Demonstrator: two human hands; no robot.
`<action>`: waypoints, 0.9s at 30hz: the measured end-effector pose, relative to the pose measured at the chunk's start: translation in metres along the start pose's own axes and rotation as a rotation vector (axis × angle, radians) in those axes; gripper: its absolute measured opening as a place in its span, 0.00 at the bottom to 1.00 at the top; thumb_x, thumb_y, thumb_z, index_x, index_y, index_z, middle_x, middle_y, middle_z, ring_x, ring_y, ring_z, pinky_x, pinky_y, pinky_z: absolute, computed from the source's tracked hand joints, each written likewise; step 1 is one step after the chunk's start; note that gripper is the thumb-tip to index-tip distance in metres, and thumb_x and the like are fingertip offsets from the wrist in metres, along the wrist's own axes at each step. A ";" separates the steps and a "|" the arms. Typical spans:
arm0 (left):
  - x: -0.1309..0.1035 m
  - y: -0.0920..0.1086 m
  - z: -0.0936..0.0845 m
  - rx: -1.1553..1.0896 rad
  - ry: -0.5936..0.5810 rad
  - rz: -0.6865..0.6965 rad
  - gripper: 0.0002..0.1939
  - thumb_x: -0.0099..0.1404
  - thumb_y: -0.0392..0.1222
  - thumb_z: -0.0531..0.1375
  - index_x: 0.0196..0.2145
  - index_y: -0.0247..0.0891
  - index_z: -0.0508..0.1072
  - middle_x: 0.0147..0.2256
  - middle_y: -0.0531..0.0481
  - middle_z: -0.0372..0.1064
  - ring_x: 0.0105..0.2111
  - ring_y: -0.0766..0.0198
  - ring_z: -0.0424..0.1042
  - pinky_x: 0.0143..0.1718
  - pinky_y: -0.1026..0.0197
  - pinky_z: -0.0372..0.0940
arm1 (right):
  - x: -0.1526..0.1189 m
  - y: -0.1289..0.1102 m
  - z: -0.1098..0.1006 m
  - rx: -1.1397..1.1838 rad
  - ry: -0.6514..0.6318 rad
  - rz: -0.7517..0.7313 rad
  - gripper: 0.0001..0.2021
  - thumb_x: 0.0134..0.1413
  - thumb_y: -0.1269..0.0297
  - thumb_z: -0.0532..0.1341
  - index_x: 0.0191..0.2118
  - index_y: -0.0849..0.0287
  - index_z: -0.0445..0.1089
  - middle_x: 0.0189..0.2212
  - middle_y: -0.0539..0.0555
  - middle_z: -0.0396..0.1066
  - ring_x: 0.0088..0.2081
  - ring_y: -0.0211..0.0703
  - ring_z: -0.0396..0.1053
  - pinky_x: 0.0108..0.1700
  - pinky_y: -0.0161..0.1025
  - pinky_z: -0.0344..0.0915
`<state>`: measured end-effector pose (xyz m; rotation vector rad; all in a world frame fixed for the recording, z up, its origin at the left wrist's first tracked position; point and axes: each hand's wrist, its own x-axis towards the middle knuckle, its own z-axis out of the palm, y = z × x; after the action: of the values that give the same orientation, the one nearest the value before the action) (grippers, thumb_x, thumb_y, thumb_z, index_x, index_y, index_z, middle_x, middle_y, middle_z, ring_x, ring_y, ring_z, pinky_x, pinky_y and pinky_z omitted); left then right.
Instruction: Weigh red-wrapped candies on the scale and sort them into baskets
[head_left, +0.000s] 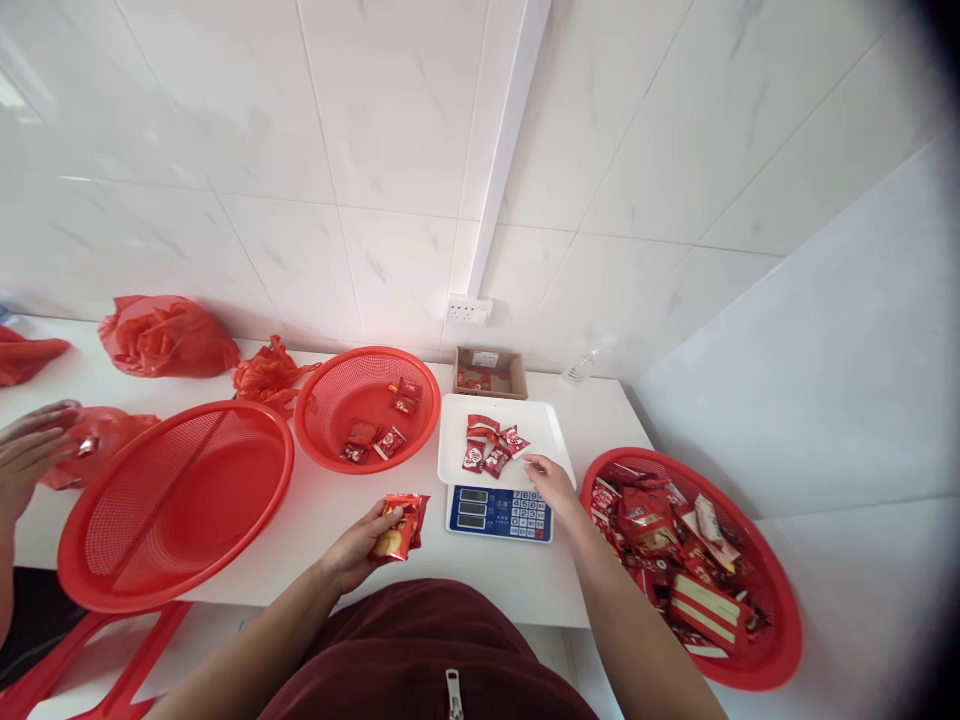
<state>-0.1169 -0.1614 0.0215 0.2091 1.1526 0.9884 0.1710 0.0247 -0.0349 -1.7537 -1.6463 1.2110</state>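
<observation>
Okay, our left hand (358,548) pinches red packets (402,530), likely light, slick, crushable; we'd hold sealed edges. Right hand (553,484) at white tray (549,424), fingers (533,464) curled, can't tell grip.

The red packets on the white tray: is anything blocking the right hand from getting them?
Nothing visible: the right hand is over the white tray, close beside the red packets, with only bare tray between.
</observation>
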 end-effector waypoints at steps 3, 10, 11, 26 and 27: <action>0.002 0.000 0.002 -0.006 0.000 -0.003 0.22 0.55 0.46 0.64 0.46 0.40 0.64 0.34 0.51 0.70 0.30 0.66 0.70 0.32 0.63 0.63 | -0.008 -0.010 0.010 -0.238 -0.114 -0.178 0.22 0.52 0.59 0.54 0.53 0.55 0.66 0.33 0.51 0.70 0.34 0.42 0.68 0.41 0.39 0.64; 0.001 0.000 0.004 -0.010 0.016 -0.008 0.23 0.55 0.46 0.65 0.47 0.40 0.64 0.34 0.51 0.70 0.30 0.66 0.71 0.32 0.63 0.64 | -0.021 -0.015 0.028 -0.491 -0.157 -0.238 0.23 0.56 0.56 0.53 0.57 0.51 0.63 0.38 0.55 0.67 0.35 0.42 0.68 0.42 0.39 0.62; 0.000 -0.001 0.003 -0.008 0.020 -0.009 0.23 0.55 0.46 0.65 0.47 0.40 0.64 0.34 0.51 0.70 0.30 0.66 0.71 0.32 0.63 0.64 | -0.021 -0.012 0.024 -0.464 -0.158 -0.248 0.22 0.56 0.55 0.53 0.55 0.51 0.65 0.38 0.54 0.67 0.34 0.41 0.68 0.42 0.39 0.62; 0.002 -0.003 0.006 0.043 0.012 -0.034 0.23 0.55 0.48 0.65 0.47 0.42 0.64 0.37 0.51 0.71 0.33 0.65 0.72 0.31 0.65 0.64 | -0.034 0.110 -0.102 -0.497 0.261 0.390 0.18 0.49 0.70 0.52 0.45 0.64 0.70 0.41 0.60 0.74 0.44 0.49 0.71 0.45 0.40 0.64; 0.002 -0.002 0.008 0.051 0.010 -0.033 0.23 0.55 0.48 0.65 0.47 0.42 0.64 0.37 0.51 0.71 0.33 0.65 0.72 0.30 0.65 0.64 | -0.033 0.113 -0.098 -0.509 0.233 0.398 0.19 0.49 0.70 0.52 0.48 0.63 0.69 0.42 0.60 0.73 0.44 0.49 0.71 0.46 0.40 0.63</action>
<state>-0.1089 -0.1589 0.0224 0.2254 1.1880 0.9324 0.3184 -0.0050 -0.0657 -2.5220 -1.6032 0.7223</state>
